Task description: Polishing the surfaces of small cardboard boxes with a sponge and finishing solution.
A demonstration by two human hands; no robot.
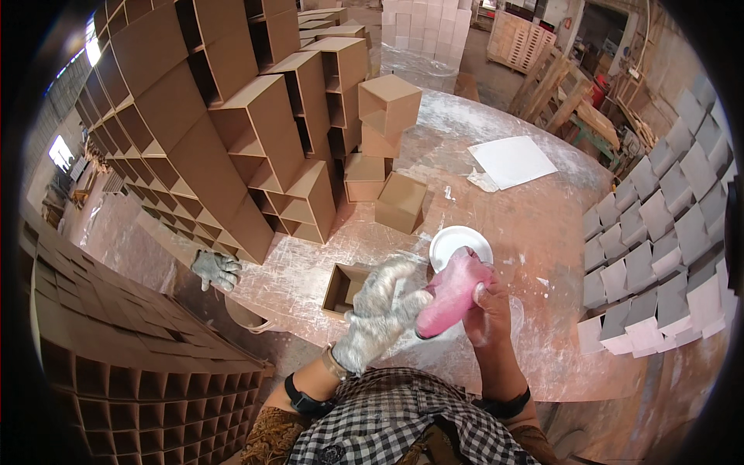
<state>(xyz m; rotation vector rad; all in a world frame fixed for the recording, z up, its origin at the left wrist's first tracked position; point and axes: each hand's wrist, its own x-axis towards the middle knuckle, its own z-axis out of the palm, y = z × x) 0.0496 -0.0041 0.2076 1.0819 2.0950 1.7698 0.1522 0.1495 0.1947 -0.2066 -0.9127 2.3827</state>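
My right hand (491, 308) is bare and closed on a pink, soft-looking pad (456, 288), dusted white in places. Whether it is sponge or folded cloth I cannot tell. My left hand (372, 318) wears a pale grey work glove; its fingers are stretched and spread, and one fingertip meets or nearly meets the pad's left edge. Just behind the pad lies a round white dish (463, 237), partly covered by it. An open brown box (336, 292) sits on the table (511, 240) beside the gloved hand, which hides part of it.
A tall stack of open brown boxes (260, 128) fills the left back, with a loose box (401, 203) in front. A grey glove (216, 270) lies at the table's left. White sheets (513, 161) lie farther back. Grey-white boxes (659, 240) are stacked right; more brown boxes (147, 387) stand lower left.
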